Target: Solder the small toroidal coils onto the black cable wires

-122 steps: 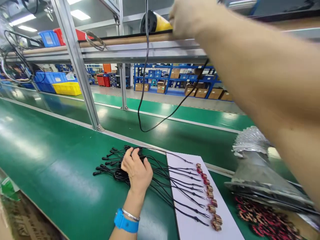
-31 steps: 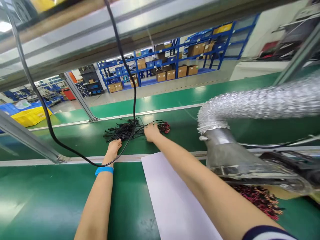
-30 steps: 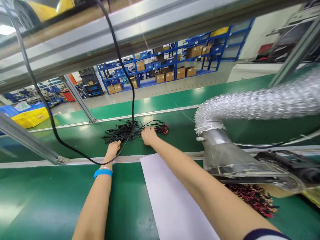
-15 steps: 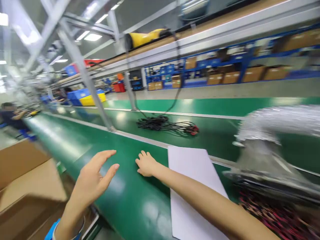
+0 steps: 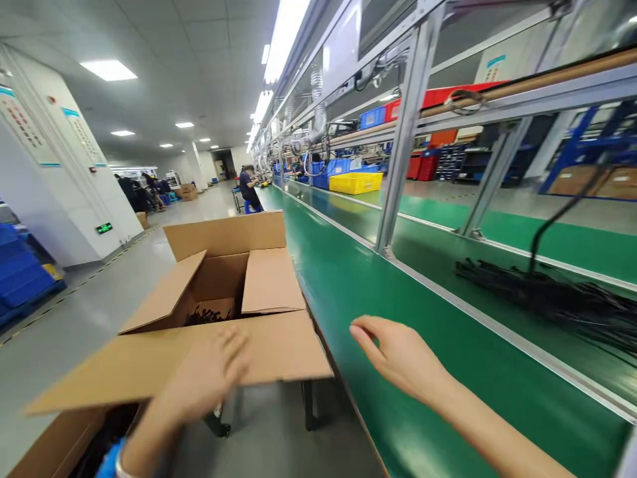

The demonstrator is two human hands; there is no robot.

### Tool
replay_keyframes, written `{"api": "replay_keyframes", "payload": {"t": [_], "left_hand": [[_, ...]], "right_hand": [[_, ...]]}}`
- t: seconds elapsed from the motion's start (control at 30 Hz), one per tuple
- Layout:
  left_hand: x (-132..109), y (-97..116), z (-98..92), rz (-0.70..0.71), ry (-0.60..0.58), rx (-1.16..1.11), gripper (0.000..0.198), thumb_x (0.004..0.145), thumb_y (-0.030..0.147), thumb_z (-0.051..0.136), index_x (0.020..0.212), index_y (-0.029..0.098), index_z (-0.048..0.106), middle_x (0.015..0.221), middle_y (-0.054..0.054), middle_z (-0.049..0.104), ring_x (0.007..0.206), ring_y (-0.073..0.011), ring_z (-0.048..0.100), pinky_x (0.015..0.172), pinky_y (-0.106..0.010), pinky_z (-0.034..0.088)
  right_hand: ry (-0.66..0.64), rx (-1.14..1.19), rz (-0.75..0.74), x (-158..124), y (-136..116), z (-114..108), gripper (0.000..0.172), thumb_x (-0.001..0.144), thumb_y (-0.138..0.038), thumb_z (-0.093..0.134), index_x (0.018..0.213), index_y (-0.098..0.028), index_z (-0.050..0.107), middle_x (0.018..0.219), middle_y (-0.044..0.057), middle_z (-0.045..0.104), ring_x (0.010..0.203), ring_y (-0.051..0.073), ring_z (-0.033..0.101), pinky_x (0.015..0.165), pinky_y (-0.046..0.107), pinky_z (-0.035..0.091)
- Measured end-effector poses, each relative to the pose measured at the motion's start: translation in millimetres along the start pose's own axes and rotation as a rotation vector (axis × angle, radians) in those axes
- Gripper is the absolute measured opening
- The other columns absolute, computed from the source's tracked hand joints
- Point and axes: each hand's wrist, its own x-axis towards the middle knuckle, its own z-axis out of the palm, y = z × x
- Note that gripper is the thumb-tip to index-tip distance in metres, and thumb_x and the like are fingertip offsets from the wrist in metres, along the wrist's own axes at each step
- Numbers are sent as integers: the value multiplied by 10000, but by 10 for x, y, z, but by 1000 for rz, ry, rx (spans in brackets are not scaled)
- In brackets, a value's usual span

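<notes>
My left hand [image 5: 206, 375] hangs blurred over the front flap of an open cardboard box [image 5: 219, 292], fingers spread and holding nothing. My right hand [image 5: 401, 355] hovers over the near edge of the green bench [image 5: 378, 305], fingers loosely apart and empty. Black wired parts lie inside the box [image 5: 206, 314]. A bundle of black cables [image 5: 542, 295] lies on the far belt at the right, away from both hands.
An aluminium frame post [image 5: 403, 133] stands on the bench behind my right hand. Blue, red and yellow bins [image 5: 355, 180] sit further down the line. A seated person [image 5: 247, 189] works far along the bench. Grey floor stretches to the left.
The view has swung left from the white sheet and cables to the cardboard box. My left hand has moved down over the box flap; my right hand has lifted off the bench.
</notes>
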Motion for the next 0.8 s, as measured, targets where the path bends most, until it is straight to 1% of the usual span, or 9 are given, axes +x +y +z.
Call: {"api": "replay_keyframes", "payload": {"t": [0.07,0.13,0.23,0.3,0.4,0.5,0.57,0.7,0.8], "left_hand": [[-325,92,364,38,-10,94,562,950,502,399,1465,276,398,1522,-52,398,1389,-301,381,1116,-499,334],[-491,140,552,47,4,139,586,961,480,389,1504,274,311,1562,-58,323,1430,-296,303,1141,-518,293],[-527,135,582,58,4,141,592,964,436,391,1509,224,297,1574,-78,294,1451,-289,249,1161,-519,266],[-527,131,551,40,13,111,608,954,374,404,1510,160,281,1575,-100,287,1456,-279,235,1177,-501,247],[-591,195,558,-32,25,26,659,898,323,464,1488,79,301,1557,-135,317,1453,-275,240,1197,-473,219],[-624,293,664,-74,45,-84,676,853,399,516,1436,81,391,1528,-137,372,1445,-278,256,1213,-457,182],[-592,339,772,-78,95,-134,668,857,424,498,1410,58,416,1495,-142,420,1432,-257,285,1222,-414,169],[-516,474,925,-81,174,-218,617,860,409,487,1351,35,475,1410,-152,514,1389,-240,361,1207,-363,225],[-541,603,875,-93,185,-305,566,848,349,501,1337,65,494,1374,-149,543,1360,-251,403,1190,-404,266]], "right_hand": [[132,76,-145,208,-383,-62,398,1029,-344,254,1053,-214,629,1025,55,682,925,176,631,795,287,464],[171,90,-338,428,-782,59,329,1006,-323,333,1077,-194,627,1047,68,680,984,181,615,848,290,454],[105,64,-477,725,-1235,470,338,937,-428,491,1129,-189,635,1129,82,676,1063,215,599,900,311,442],[85,42,-514,852,-1377,756,537,906,-533,504,1277,-150,564,1275,128,611,1180,261,541,984,364,400],[69,20,-515,894,-1378,1053,772,887,-640,440,1362,-32,469,1280,232,576,1195,356,509,1005,475,355],[46,19,-531,910,-1219,1232,795,914,-637,347,1329,31,468,1242,300,556,1154,444,495,958,590,314],[89,-38,-543,958,-1081,1324,838,906,-692,271,1312,12,477,1187,285,584,1096,436,522,916,584,332],[194,-117,-565,979,-862,1392,963,873,-770,153,1384,16,371,1123,271,613,1023,411,564,850,528,371],[229,-130,-492,913,-787,1321,1059,855,-782,205,1435,104,186,1062,308,615,989,431,575,829,511,383]]}}
